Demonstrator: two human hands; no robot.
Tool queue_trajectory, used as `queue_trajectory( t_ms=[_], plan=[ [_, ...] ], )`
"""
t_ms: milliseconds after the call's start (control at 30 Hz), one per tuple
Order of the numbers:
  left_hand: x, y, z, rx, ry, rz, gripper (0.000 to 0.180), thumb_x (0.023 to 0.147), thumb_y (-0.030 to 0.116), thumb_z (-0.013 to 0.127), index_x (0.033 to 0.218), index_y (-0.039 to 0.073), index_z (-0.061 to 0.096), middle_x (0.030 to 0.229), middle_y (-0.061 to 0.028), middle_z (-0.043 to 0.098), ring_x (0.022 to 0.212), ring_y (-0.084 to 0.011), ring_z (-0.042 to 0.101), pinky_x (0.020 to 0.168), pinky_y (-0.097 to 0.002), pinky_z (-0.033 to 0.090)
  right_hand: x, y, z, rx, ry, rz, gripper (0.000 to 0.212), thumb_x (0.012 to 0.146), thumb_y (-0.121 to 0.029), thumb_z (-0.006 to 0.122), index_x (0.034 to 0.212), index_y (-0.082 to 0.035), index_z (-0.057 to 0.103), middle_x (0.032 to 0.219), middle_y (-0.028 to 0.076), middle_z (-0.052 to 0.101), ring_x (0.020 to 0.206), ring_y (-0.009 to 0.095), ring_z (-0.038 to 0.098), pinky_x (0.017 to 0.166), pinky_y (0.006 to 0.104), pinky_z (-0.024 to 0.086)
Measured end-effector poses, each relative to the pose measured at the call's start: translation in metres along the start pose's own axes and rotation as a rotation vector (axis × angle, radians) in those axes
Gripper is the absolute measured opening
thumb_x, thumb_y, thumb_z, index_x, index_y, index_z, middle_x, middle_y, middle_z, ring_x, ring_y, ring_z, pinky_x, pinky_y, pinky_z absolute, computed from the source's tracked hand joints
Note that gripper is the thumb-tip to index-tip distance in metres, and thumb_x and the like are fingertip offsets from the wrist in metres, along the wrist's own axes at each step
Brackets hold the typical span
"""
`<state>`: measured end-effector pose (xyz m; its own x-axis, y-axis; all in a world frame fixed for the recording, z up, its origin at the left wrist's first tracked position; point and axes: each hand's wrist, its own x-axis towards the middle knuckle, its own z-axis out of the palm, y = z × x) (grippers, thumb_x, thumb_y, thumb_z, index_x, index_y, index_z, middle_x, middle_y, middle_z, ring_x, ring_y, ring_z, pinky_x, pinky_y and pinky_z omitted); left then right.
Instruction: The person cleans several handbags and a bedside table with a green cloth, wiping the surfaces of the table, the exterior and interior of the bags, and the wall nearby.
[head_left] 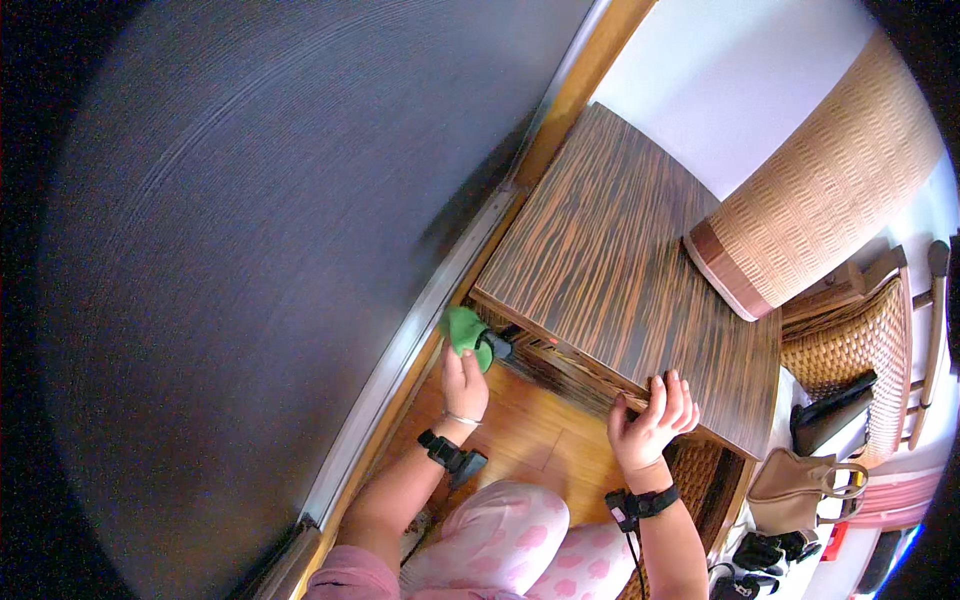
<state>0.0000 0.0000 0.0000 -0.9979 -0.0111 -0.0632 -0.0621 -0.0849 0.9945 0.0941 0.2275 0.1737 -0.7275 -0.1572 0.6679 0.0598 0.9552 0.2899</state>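
Clearly soft, light green cloth point(463, 331) is bunched in closed left hand point(464, 383) at cabinet's point(620, 300) side; best pinched mid-wad. Right hand point(655, 418) is curled over cabinet's front edge, steadying.

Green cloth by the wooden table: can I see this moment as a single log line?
left hand: presses green cloth at table front | right hand: grips wooden table edge | lamp shade: lying on top
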Motion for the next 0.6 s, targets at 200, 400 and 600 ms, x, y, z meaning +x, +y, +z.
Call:
queue_trajectory(
  t_ms=[200, 400, 600],
  plan=[
    [0.032, -0.02, 0.02, 0.347, 0.057, 0.12, 0.061, 0.106, 0.038, 0.03, 0.152, -0.002, 0.023, 0.157, -0.0262, 0.022, 0.144, -0.0392, 0.026, 0.118, -0.0442, 0.022, -0.001, 0.0, 0.0, 0.01, 0.008, 0.018, 0.065, 0.073, -0.032, 0.072, 0.131, -0.011, 0.051, 0.14, 0.015, 0.049, 0.129, 0.034, 0.041, 0.108, 0.0524, 0.023],
    [0.051, -0.066, -0.008, 0.374, 0.086, -0.163, 0.062, 0.106, 0.04, 0.031, 0.152, 0.0, 0.025, 0.15, -0.0244, 0.033, 0.136, -0.0369, 0.036, 0.113, -0.0425, 0.029, 0.001, -0.002, 0.003, -0.048, 0.054, -0.043, 0.069, 0.077, -0.026, 0.071, 0.136, -0.005, 0.042, 0.138, 0.02, 0.048, 0.128, 0.036, 0.042, 0.107, 0.0535, 0.024],
    [0.039, -0.055, 0.008, 0.214, 0.154, -0.305, 0.062, 0.106, 0.043, 0.032, 0.153, 0.002, 0.027, 0.144, -0.0227, 0.045, 0.127, -0.0345, 0.047, 0.108, -0.0408, 0.035, -0.005, 0.0, 0.011, -0.04, 0.064, -0.001, 0.066, 0.075, -0.034, 0.069, 0.133, -0.013, 0.047, 0.137, 0.015, 0.051, 0.128, 0.033, 0.042, 0.108, 0.0524, 0.021]
  ],
)
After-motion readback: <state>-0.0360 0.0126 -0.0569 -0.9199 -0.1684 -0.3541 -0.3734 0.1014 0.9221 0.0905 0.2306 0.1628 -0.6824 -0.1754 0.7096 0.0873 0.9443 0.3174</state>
